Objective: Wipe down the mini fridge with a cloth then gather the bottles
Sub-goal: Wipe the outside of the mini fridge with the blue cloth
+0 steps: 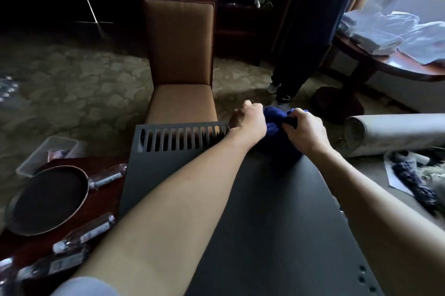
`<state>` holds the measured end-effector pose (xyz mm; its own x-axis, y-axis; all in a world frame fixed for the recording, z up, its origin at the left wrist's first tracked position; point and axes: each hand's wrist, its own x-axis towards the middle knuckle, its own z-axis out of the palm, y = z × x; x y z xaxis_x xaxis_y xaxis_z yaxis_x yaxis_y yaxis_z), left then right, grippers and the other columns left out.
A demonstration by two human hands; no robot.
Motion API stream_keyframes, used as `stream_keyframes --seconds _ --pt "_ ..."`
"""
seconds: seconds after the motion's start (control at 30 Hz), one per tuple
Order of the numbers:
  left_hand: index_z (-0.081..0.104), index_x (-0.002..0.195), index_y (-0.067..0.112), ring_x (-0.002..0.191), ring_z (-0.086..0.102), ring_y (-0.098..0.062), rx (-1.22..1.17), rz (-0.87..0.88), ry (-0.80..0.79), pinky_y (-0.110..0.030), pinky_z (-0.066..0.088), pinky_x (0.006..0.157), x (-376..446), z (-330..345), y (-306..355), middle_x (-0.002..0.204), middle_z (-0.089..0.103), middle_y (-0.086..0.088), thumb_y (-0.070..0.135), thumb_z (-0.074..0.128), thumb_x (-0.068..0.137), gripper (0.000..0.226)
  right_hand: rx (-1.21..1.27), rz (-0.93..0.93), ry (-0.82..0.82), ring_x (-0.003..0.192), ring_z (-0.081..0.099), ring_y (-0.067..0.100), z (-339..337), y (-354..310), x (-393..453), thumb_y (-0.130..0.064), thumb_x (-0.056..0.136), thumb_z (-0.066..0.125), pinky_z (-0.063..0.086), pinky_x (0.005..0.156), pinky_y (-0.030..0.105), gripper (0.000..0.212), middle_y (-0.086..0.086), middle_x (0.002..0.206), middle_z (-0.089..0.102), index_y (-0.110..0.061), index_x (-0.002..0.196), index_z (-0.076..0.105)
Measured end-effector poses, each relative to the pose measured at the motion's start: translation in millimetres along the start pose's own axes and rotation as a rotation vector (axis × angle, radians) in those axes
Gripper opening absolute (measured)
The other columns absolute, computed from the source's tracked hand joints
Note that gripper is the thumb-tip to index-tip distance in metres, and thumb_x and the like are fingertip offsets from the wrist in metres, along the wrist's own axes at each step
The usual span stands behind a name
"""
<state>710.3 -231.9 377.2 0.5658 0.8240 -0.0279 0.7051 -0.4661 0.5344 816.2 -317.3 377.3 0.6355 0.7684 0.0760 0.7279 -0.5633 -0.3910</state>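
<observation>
Both my hands bunch the blue cloth (277,132) at the far right corner of the mini fridge (252,199) top: left hand (250,118) and right hand (304,129), fingers curled into it. It looks soft and light, best gripped in a wad. One cloth; four bottles (106,177) lie on the counter (101,202) at left.

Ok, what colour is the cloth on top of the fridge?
Dark blue. The cloth, bunched between both hands, shows in the head view.
</observation>
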Motion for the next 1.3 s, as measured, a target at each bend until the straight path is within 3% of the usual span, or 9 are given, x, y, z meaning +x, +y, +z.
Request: stream_keyframes --seconds 0.1,0.33,0.63,0.73,0.93,1.03,1.13,1.3 --pt "0.058 0.118 0.016 0.111 0.054 -0.033 0.0 -0.035 -0.011 -0.039 0.046 0.088 -8.7 -6.6 -11.7 0.124 0.049 -0.009 0.012 0.054 0.089 0.029 -0.017 0.005 -0.015 0.11 0.054 0.038 0.8 -10.1 -11.2 -0.024 0.086 0.062 0.042 0.086 0.037 0.032 0.016 0.115 0.062 -0.011 0.115 0.06" --pt "0.054 0.13 0.018 0.118 0.052 -0.032 0.038 -0.076 -0.018 -0.04 0.046 0.094 -64.4 -33.1 -52.6 0.13 0.049 -0.008 0.01 0.056 0.087 0.043 0.095 -0.052 -0.075 0.109 0.055 0.032 2.9 -52.4 -61.2 -0.022 0.083 0.067 0.042 0.085 0.033 0.034 0.011 0.113 0.063 -0.011 0.115 0.061" --pt "0.055 0.126 0.01 0.126 0.045 -0.033 0.007 -0.355 0.19 -0.04 0.042 0.102 -120.5 -97.3 -156.6 0.131 0.047 -0.012 -0.001 0.051 0.084 0.044 0.142 -0.343 -0.186 0.111 0.056 0.033 60.9 -172.7 -90.4 -0.025 0.088 0.063 0.042 0.082 0.034 0.037 0.012 0.12 0.063 -0.011 0.122 0.056" --pt "0.056 0.125 0.008 0.122 0.046 -0.033 -0.034 -0.417 0.258 -0.037 0.041 0.094 -133.4 -109.4 -175.0 0.131 0.046 -0.014 -0.004 0.048 0.085 0.042 0.127 -0.404 -0.212 0.113 0.054 0.034 75.0 -200.6 -90.6 -0.025 0.089 0.061 0.04 0.082 0.034 0.038 0.013 0.122 0.061 -0.011 0.123 0.054" --pt "0.056 0.125 0.016 0.112 0.052 -0.036 -0.077 -0.33 0.2 -0.035 0.047 0.089 -166.6 -105.0 -174.8 0.121 0.051 -0.015 0.001 0.049 0.081 0.047 0.114 -0.415 -0.22 0.103 0.056 0.033 59.8 -175.5 -121.5 -0.028 0.082 0.064 0.038 0.072 0.03 0.036 0.012 0.111 0.064 -0.012 0.114 0.057" --pt "0.052 0.128 0.015 0.113 0.05 -0.033 -0.099 -0.261 0.152 -0.03 0.04 0.085 -204.8 -96.1 -165.4 0.12 0.049 -0.014 0.004 0.051 0.085 0.045 0.078 -0.431 -0.202 0.1 0.058 0.031 49.7 -154.6 -157.4 -0.034 0.08 0.064 0.046 0.076 0.035 0.036 0.009 0.107 0.064 -0.016 0.111 0.059" --pt "0.049 0.131 0.016 0.113 0.049 -0.03 -0.091 -0.23 0.136 -0.025 0.033 0.08 -247.5 -89.7 -159.5 0.119 0.048 -0.013 0.005 0.051 0.088 0.045 0.051 -0.434 -0.168 0.105 0.054 0.028 43.3 -141.7 -195.1 -0.038 0.079 0.062 0.041 0.082 0.035 0.038 0.005 0.109 0.064 -0.018 0.111 0.06" --pt "0.052 0.127 0.024 0.112 0.051 -0.028 -0.067 -0.211 0.142 -0.028 0.039 0.083 -294.3 -86.9 -160.5 0.118 0.051 -0.008 0.006 0.05 0.087 0.044 -0.022 -0.487 -0.067 0.105 0.049 0.026 41.2 -130.9 -251.5 -0.041 0.081 0.059 0.036 0.083 0.034 0.035 0.002 0.103 0.063 -0.017 0.107 0.058"
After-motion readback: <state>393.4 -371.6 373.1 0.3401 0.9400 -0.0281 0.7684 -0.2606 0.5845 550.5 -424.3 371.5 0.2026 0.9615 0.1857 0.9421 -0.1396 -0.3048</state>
